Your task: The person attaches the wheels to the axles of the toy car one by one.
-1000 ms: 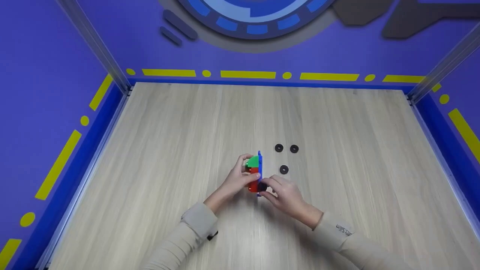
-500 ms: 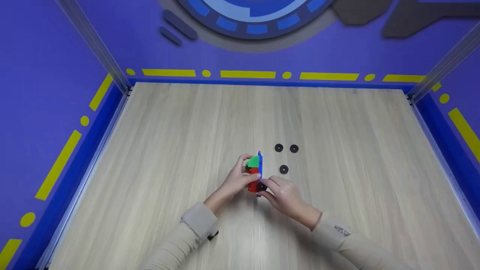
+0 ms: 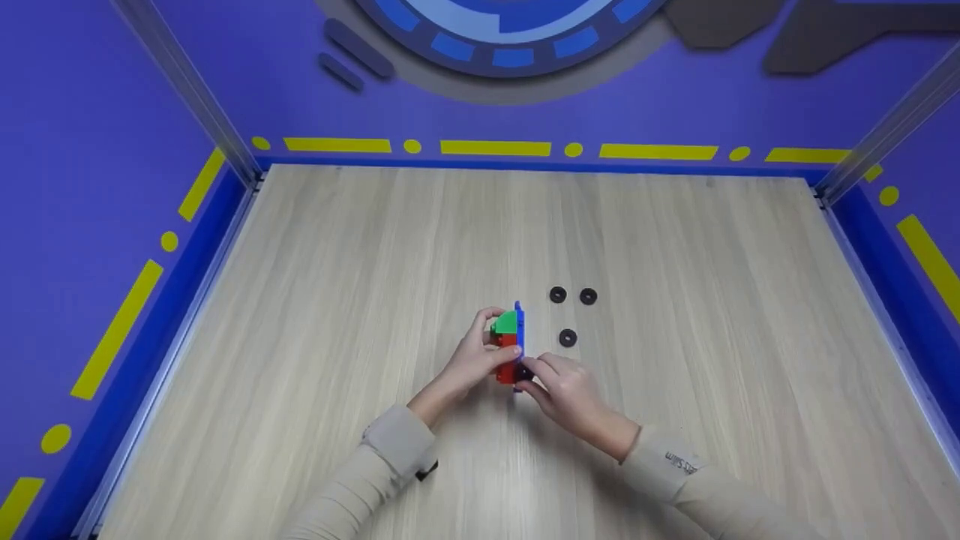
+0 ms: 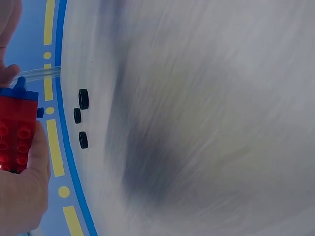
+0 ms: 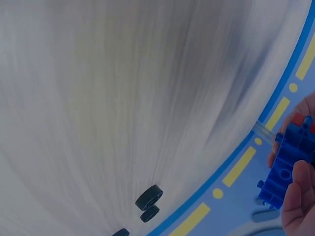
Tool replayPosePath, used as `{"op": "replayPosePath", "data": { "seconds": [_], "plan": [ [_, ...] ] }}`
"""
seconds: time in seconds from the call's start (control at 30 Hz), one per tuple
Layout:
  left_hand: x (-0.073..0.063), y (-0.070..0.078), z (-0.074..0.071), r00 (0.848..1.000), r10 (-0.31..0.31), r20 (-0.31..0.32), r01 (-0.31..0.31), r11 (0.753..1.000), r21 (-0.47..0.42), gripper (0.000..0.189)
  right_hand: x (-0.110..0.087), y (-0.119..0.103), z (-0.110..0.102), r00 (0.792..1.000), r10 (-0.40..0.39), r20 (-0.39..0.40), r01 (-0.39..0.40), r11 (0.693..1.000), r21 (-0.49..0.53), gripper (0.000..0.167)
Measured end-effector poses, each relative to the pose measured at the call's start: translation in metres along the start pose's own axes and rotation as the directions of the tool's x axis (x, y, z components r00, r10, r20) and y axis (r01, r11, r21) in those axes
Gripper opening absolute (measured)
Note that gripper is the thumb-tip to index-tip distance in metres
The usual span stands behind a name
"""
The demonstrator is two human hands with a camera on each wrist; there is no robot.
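A toy car of building bricks, with a blue chassis (image 3: 520, 330), a red brick (image 4: 18, 118) and a green curved brick (image 3: 506, 322), stands on end above the table. My left hand (image 3: 471, 361) grips it from the left, thumb along the side by the chassis. Fingers and thumb of my right hand (image 3: 571, 386) pinch a black wheel (image 3: 524, 373) at the chassis's near end, covering much of it. In the right wrist view, stub axles (image 5: 261, 184) stick out from the chassis's sides, and the right hand overlaps its underside.
Three loose black wheels lie on the wooden table (image 3: 375, 262) beyond my right hand: a left one (image 3: 558, 295), a right one (image 3: 589, 296) and a nearer one (image 3: 568, 338). Blue-purple panels (image 3: 645, 112) with yellow dashes wall the table's back and sides.
My right hand has edged slightly left, its fingertips closer against the chassis with the wheel. The left hand and the toy car have hardly moved.
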State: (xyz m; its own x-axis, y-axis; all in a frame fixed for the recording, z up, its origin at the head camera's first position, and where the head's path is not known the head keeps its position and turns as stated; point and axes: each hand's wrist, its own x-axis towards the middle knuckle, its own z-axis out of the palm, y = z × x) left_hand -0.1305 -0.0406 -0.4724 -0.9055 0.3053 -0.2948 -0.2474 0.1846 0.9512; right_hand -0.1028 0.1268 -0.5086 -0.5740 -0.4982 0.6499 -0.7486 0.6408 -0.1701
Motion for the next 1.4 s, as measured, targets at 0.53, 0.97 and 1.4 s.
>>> {"op": "replayPosePath", "data": {
  "seconds": [0.53,0.97,1.4],
  "plan": [
    [0.015,-0.021,0.008,0.987,0.045,-0.156,-0.049,0.999,-0.022,0.06,0.002,-0.002,0.005,0.991,0.059,-0.123,-0.067,0.996,-0.066,0.031],
    [0.017,-0.022,0.006,0.986,0.054,-0.159,-0.059,0.998,-0.031,0.06,0.002,-0.004,0.008,0.986,0.108,-0.126,-0.113,0.993,-0.035,0.031],
    [0.001,0.003,0.005,0.977,0.094,-0.19,-0.102,0.994,-0.032,0.057,0.004,-0.006,0.015,0.966,0.195,-0.17,-0.191,0.981,0.041,0.035]
  ]
}}
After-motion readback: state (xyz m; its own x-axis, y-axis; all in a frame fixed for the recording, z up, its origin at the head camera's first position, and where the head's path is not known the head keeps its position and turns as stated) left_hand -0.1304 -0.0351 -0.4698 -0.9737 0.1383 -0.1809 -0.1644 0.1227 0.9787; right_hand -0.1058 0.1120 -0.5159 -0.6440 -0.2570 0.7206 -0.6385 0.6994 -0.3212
